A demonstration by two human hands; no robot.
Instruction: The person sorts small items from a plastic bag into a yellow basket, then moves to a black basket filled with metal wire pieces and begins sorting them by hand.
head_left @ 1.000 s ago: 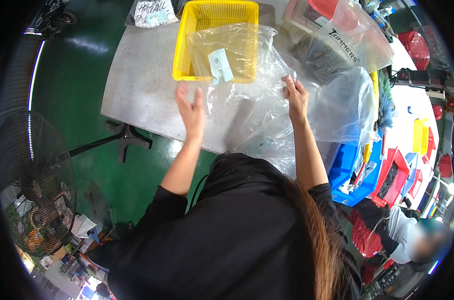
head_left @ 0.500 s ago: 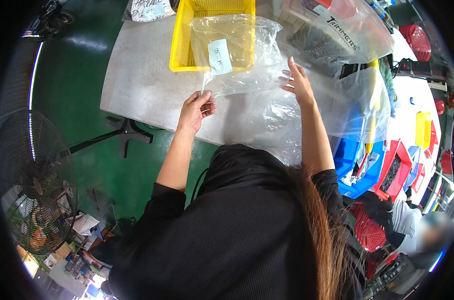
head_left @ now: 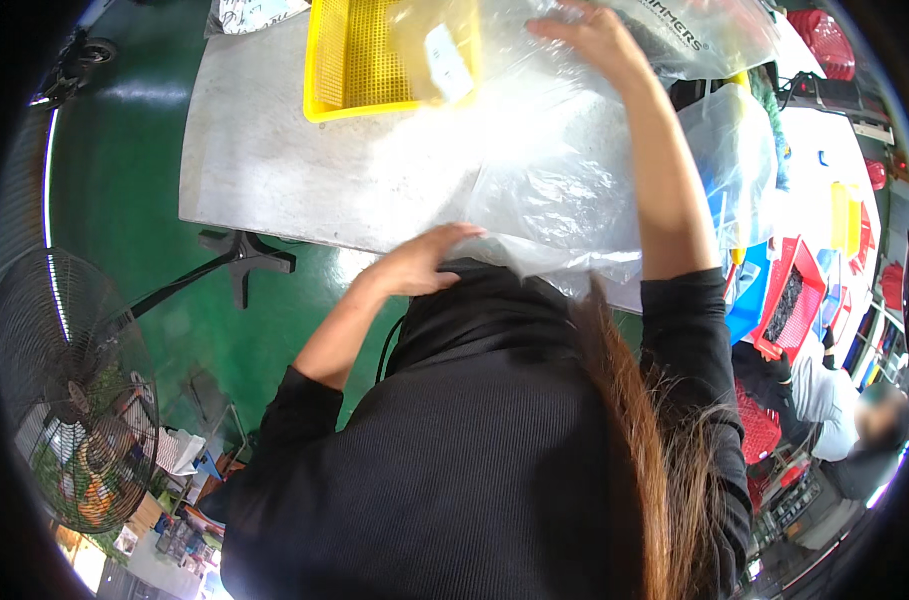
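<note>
A clear plastic bag with a pale paper label [head_left: 444, 60] hangs over the right side of a yellow basket [head_left: 319, 90]. My right hand [head_left: 602, 45] reaches far over the table beside this bag, fingers stretched and apart; whether they touch the film is unclear. Under that arm, more clear plastic bags [head_left: 559, 195] lie spread and wrinkled down to the table's near edge. My left hand [head_left: 414, 265] is open at that edge, fingertips by the bags' near left corner, holding nothing visible.
The grey table [head_left: 264, 170] has a printed clear bag [head_left: 709, 40] at its far right. Right of it are a blue bin [head_left: 749, 310] and a red basket [head_left: 799, 300]. A large fan [head_left: 74, 390] stands left. Another person [head_left: 824, 400] sits at the lower right.
My left hand has let go of the labelled bag's corner and come back to the table's near edge. My right hand has moved farther away, and the labelled bag has shifted away too.
</note>
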